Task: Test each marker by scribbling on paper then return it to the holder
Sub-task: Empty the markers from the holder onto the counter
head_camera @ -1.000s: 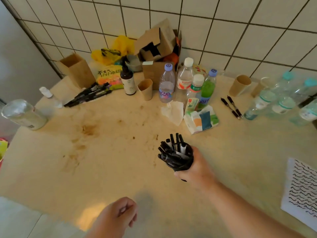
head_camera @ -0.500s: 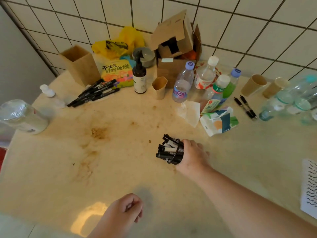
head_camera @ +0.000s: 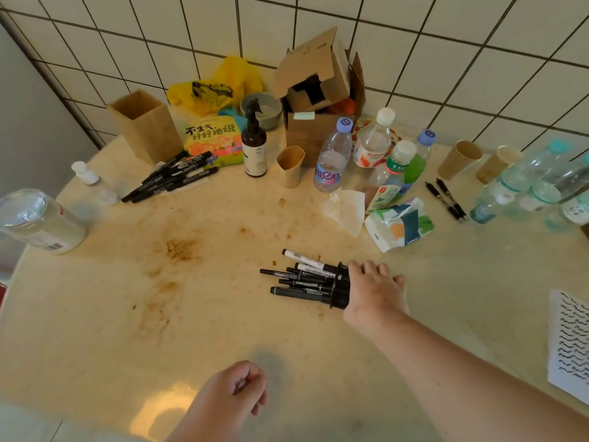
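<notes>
Fingers of our right hand [head_camera: 374,290] are wrapped over the black mesh holder [head_camera: 341,290], which lies tipped on its side on the worktop [head_camera: 105,314] with its mouth to the left, while our left hand [head_camera: 234,392] hangs near the front edge, loosely curled and holding nothing. Around us rises a white tiled wall [head_camera: 446,43] with dark grout, meeting a plain grey wall [head_camera: 28,116] on the left. Our worktop is pale, glossy and blotched with brown stains [head_camera: 180,250]. At the back stand open cardboard boxes [head_camera: 318,90], a brown square box [head_camera: 145,126], a yellow bag [head_camera: 220,84] and a picture book [head_camera: 215,140]. A cluster of plastic bottles [head_camera: 360,154] sits right of centre, a dark pump bottle [head_camera: 254,141] and paper cups [head_camera: 459,159] nearby. Our scribbled paper [head_camera: 570,342] lies at the right edge. Black markers [head_camera: 302,279] spill from the holder's mouth onto the surface; a second loose bunch of markers [head_camera: 172,177] rests by the square box, and two pens [head_camera: 446,199] lie by the cups.
</notes>
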